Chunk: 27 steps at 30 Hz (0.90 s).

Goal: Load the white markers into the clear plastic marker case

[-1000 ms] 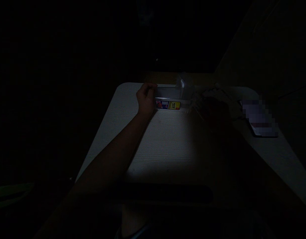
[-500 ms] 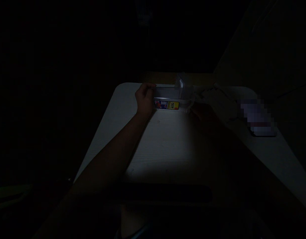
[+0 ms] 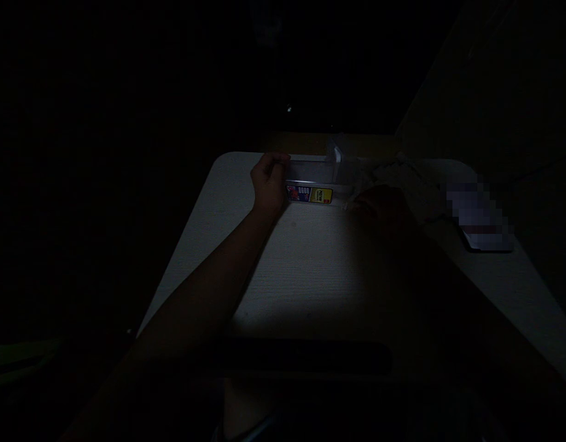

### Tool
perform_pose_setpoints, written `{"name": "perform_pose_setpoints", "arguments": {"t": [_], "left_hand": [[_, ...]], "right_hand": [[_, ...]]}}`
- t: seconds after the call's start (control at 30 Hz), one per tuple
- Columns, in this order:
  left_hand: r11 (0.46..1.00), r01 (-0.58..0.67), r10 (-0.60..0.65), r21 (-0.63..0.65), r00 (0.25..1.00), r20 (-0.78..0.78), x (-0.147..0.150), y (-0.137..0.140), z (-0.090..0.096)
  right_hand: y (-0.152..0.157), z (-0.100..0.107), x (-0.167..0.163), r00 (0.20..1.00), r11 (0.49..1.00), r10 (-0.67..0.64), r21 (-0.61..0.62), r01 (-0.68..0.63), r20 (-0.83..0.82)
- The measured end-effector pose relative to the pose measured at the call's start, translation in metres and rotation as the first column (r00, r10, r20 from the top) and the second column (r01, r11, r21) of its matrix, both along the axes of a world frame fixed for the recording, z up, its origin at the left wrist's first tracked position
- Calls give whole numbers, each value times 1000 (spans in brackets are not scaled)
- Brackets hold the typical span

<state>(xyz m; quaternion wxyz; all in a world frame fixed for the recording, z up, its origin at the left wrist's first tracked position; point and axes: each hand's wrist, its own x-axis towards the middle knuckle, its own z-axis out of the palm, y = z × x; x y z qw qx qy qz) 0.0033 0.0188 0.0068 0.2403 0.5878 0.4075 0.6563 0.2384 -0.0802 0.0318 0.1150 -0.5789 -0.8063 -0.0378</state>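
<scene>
A clear plastic box (image 3: pixel 309 172) with a blue and yellow label (image 3: pixel 309 194) lies near the far edge of the white table. My left hand (image 3: pixel 269 181) is closed around its left end, the fingers bent over the top. Crumpled clear plastic wrapping (image 3: pixel 345 199) shows at the right end of the box. There my right hand (image 3: pixel 382 205) is closed, with its fingertips together at the wrapping. Deep shadow hides most of that hand. A clear flap or piece of plastic (image 3: pixel 335 153) stands up behind the right part of the box.
The white table (image 3: pixel 292 264) has rounded far corners. On its right side lies a phone (image 3: pixel 479 221) with a blurred, lit screen. Something dark and jagged (image 3: pixel 398 167) lies behind my right hand. A green object (image 3: pixel 23 359) shows at the lower left. The surroundings are very dark.
My right hand has shifted slightly up and closer to the wrapping at the box's right end. The left hand and the box stay where they were. The picture is a little dimmer.
</scene>
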Motion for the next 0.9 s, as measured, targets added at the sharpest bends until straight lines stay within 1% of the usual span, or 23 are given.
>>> {"name": "perform_pose_setpoints", "arguments": {"t": [0.13, 0.23, 0.33, 0.47, 0.57, 0.63, 0.7, 0.77, 0.9], "left_hand": [[1000, 5, -5, 3, 1000, -27, -1, -1, 0], [1000, 6, -6, 7, 1000, -21, 0, 0, -2], [1000, 4, -4, -3, 1000, -10, 1, 2, -4], [1000, -2, 1, -2, 1000, -15, 1, 4, -5], [1000, -2, 2, -6, 1000, -9, 1, 3, -4], [1000, -4, 4, -4, 1000, -13, 2, 3, -4], [1000, -8, 8, 3, 1000, -12, 2, 2, -3], [1000, -5, 5, 5, 1000, -9, 1, 2, -2], [1000, 2, -2, 2, 1000, -13, 1, 1, -1]], "right_hand": [[-1, 4, 0, 998, 998, -62, 25, 61, 22], [0, 4, -3, 995, 997, -75, 23, 74, 71], [2, 1, -6, 990, 996, -82, 30, 79, 113], [6, -7, -7, 989, 998, -67, 4, 67, 135], [6, -7, -10, 988, 997, -79, -6, 80, 132], [3, -4, -14, 985, 994, -108, 10, 107, 135], [1, -1, -18, 981, 990, -139, 50, 134, 138], [0, 0, -20, 980, 989, -138, 71, 129, 141], [5, -3, -18, 987, 995, -92, 53, 86, 133]]}}
